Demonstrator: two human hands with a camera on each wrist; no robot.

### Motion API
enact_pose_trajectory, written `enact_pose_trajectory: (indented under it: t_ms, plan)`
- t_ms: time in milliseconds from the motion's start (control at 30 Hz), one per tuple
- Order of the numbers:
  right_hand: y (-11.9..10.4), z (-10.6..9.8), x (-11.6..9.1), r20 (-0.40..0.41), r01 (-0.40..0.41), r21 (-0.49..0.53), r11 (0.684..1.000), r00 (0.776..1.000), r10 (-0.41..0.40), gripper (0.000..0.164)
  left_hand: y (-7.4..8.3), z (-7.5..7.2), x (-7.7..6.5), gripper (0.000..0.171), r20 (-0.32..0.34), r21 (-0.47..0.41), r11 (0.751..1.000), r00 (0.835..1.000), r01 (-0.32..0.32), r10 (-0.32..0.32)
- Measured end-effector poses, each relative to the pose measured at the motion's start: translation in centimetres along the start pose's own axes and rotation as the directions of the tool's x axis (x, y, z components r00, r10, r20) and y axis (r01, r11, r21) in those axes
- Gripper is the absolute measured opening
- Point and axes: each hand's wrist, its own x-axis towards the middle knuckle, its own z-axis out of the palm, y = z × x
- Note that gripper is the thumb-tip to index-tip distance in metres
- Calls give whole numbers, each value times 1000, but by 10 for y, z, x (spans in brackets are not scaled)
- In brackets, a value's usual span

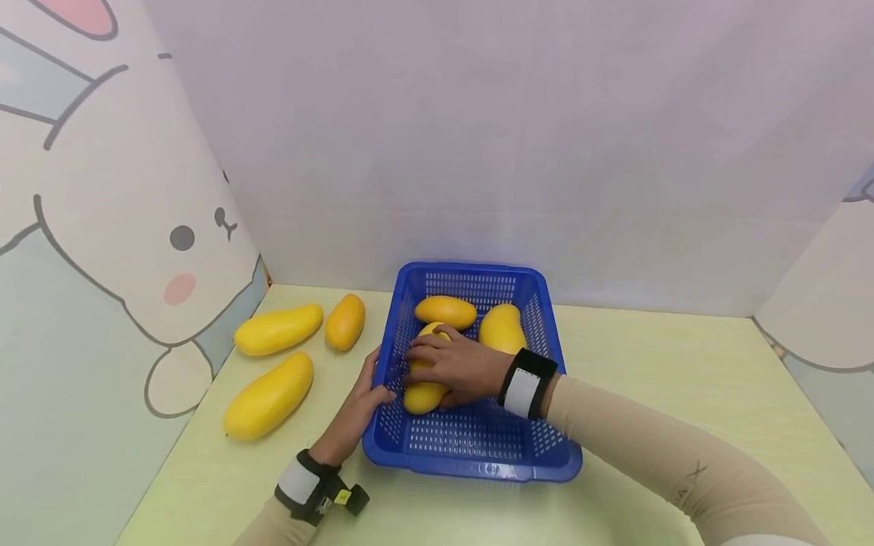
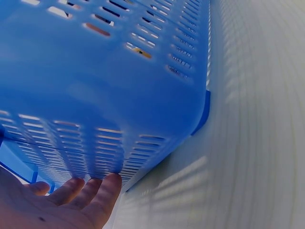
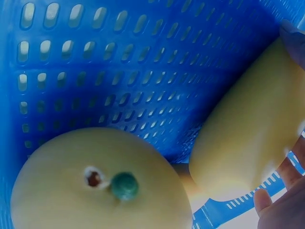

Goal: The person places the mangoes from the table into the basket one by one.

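Observation:
A blue plastic basket [image 1: 471, 469] with slotted walls stands on the table. My left hand [image 1: 355, 413] holds its left side, thumb over the rim; the left wrist view has the fingers [image 2: 106, 198] against the outer wall. Inside the basket my right hand [image 1: 460, 368] grips a yellow mango [image 1: 423, 398] lying along the left wall, fingers draped over its top. That held mango [image 3: 250, 129] fills the right of the right wrist view. Behind it in the basket lies an orange-yellow mango [image 1: 445, 312], and another yellow mango [image 1: 501, 327] rests at the right, below the right wrist.
Left of the basket, two long yellow mangoes, one farther back [image 1: 278, 330] and one nearer [image 1: 268, 396], lie on the pale green table [image 1: 635, 356]. A smaller orange mango [image 1: 345, 322] sits beside them. A pale wall [image 1: 505, 152] rises behind.

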Motion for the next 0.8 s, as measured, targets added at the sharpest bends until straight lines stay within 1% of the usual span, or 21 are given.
enact_pose_trajectory:
  t_ms: [333, 633, 800]
  plan:
    - [1, 1, 1, 11, -10, -1, 1000, 1000, 10, 65, 1, 0, 0, 68, -6, 1, 1000, 1000, 1, -1]
    - [0, -2, 0, -9, -3, 8, 1000, 1000, 3, 65, 0, 0, 0, 67, -3, 8, 1000, 1000, 0, 0]
    - [2, 1, -1, -12, -27, 43, 999, 1000, 28, 66, -1, 0, -1, 66, 1, 10, 1000, 1000, -2, 2]
